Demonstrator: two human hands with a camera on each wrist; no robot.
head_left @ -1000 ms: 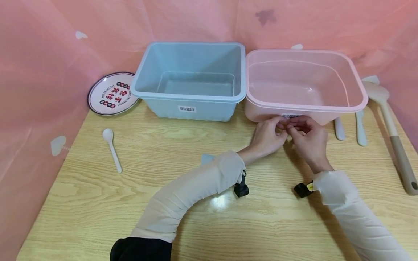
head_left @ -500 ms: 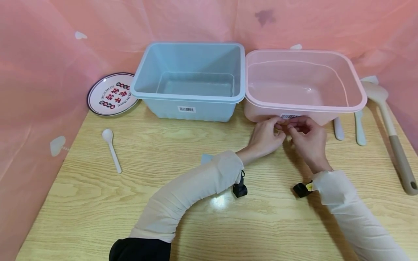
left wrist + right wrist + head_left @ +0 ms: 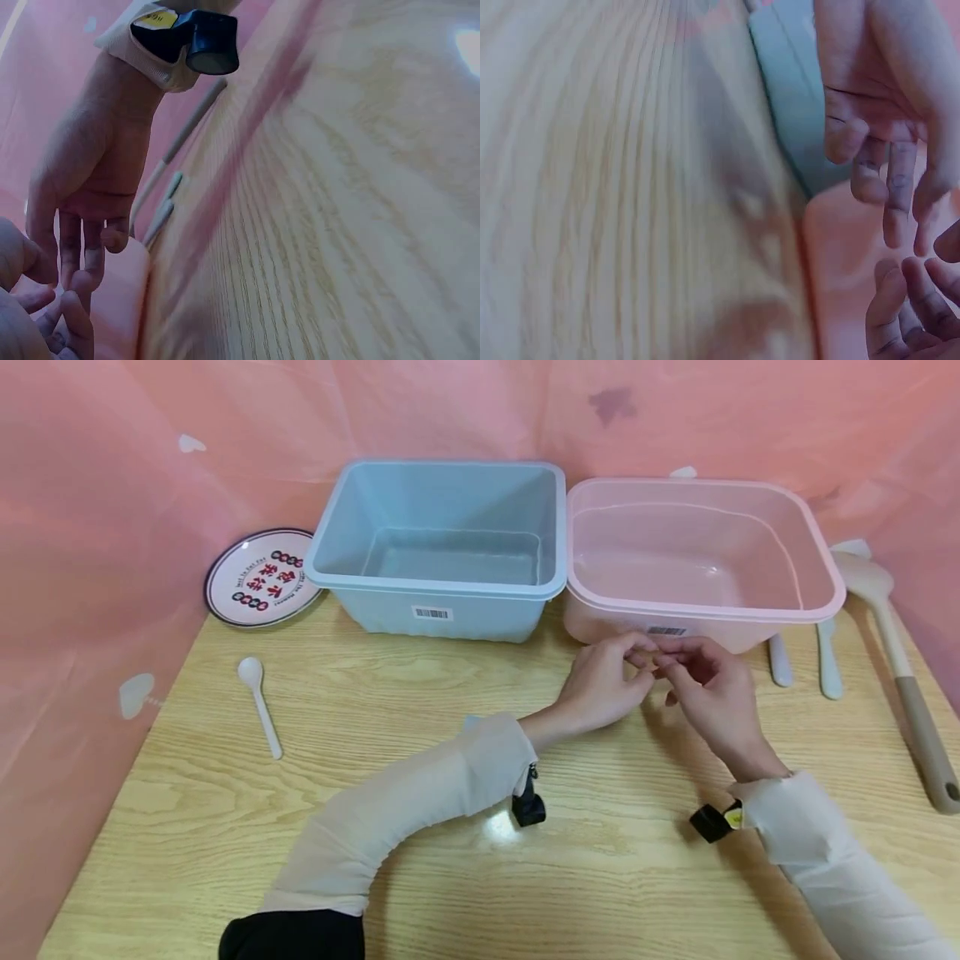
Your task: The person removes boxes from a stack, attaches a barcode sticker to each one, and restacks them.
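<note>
Both hands meet in front of the pink bin [image 3: 750, 627], just below its barcode label [image 3: 666, 631]. My left hand [image 3: 600, 685] reaches in from the left with thumb and forefinger bent toward the other hand. From the right comes my right hand [image 3: 720, 697], its thumb and forefinger close to the left fingertips. In the left wrist view the right hand [image 3: 97, 157] hangs with its other fingers loosely bent. The right wrist view has the left hand [image 3: 885, 97] with its little finger curled. Whether something small is pinched between the fingertips, I cannot tell.
A blue bin [image 3: 442, 610] stands left of the pink one, beside a printed plate [image 3: 255, 578]. A white spoon [image 3: 259, 706] lies at the left. Two small handles [image 3: 828, 660] and a long ladle-like utensil [image 3: 911, 710] lie at the right. A light blue piece [image 3: 471, 722] shows behind the left sleeve.
Both hands have drawn slightly back from the pink bin toward the person, uncovering more of the barcode label. Both forearms have shifted outward. The fingertips stay together.
</note>
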